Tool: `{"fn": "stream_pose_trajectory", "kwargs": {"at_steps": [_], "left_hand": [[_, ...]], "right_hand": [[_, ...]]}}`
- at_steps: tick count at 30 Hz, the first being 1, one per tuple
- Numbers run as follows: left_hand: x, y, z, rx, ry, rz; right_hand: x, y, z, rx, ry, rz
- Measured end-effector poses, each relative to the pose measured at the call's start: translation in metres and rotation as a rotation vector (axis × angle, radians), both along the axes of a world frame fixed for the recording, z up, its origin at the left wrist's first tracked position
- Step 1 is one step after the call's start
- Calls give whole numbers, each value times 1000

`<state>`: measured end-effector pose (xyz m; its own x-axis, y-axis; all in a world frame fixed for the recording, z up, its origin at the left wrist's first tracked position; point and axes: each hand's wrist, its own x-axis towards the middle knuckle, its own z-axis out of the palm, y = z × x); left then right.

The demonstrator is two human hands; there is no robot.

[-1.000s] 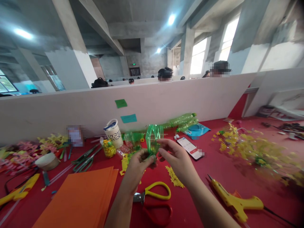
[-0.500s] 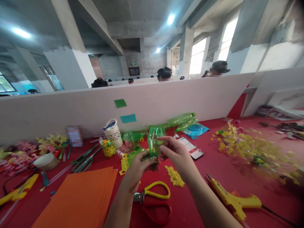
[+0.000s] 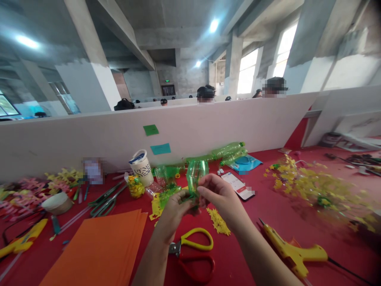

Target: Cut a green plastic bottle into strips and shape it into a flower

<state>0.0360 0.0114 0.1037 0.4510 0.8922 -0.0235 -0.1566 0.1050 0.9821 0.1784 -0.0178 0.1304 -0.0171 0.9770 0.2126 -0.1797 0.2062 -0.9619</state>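
A cut piece of green plastic bottle (image 3: 195, 171), slit into strips that stand upward, is held above the red table. My left hand (image 3: 178, 204) is closed around its lower end. My right hand (image 3: 216, 194) has its thumb and fingers pinched at the right side of the strips; the fingers hide what exactly they grip. Beneath the hands lie scissors (image 3: 196, 240) with one yellow and one red handle. A small heap of yellow stars (image 3: 219, 221) is just below my right hand.
Orange sheets (image 3: 95, 246) lie at left, with a yellow glue gun (image 3: 25, 240) beyond them. Another glue gun (image 3: 294, 250) is at right, below yellow star sprays (image 3: 315, 190). A phone (image 3: 238, 184), green bottles (image 3: 229, 150) and a white cup (image 3: 141, 167) stand or lie toward the partition (image 3: 223, 123).
My right hand's fingers have come down slightly along the bottle piece and closed more. The strips now show more openly above it. My left hand keeps its hold.
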Motion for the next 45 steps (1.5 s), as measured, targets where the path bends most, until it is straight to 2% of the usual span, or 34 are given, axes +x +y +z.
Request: {"fn": "stream_pose_trajectory", "kwargs": {"at_steps": [6, 13, 15, 19, 22, 30, 36, 39, 45], "left_hand": [[2, 2, -2, -18, 32, 50], [2, 1, -2, -25, -2, 68], [2, 1, -1, -18, -3, 62], [2, 0, 0, -23, -8, 49], [1, -2, -1, -17, -12, 35], [2, -1, -4, -4, -12, 34], [6, -3, 0, -26, -45, 116], [7, -6, 3, -48, -88, 153], [4, -5, 4, -76, -162, 148]], "right_hand": [[2, -1, -3, 77, -303, -199], [6, -2, 1, 51, -146, -55], [6, -2, 1, 80, -206, -89], [4, -4, 0, 234, -489, -220], [6, -4, 1, 286, -597, -229], [14, -4, 3, 231, -587, -176], [7, -7, -2, 367, -845, -375], [3, -8, -3, 442, -879, -421], [3, -10, -1, 495, -796, -306]]}}
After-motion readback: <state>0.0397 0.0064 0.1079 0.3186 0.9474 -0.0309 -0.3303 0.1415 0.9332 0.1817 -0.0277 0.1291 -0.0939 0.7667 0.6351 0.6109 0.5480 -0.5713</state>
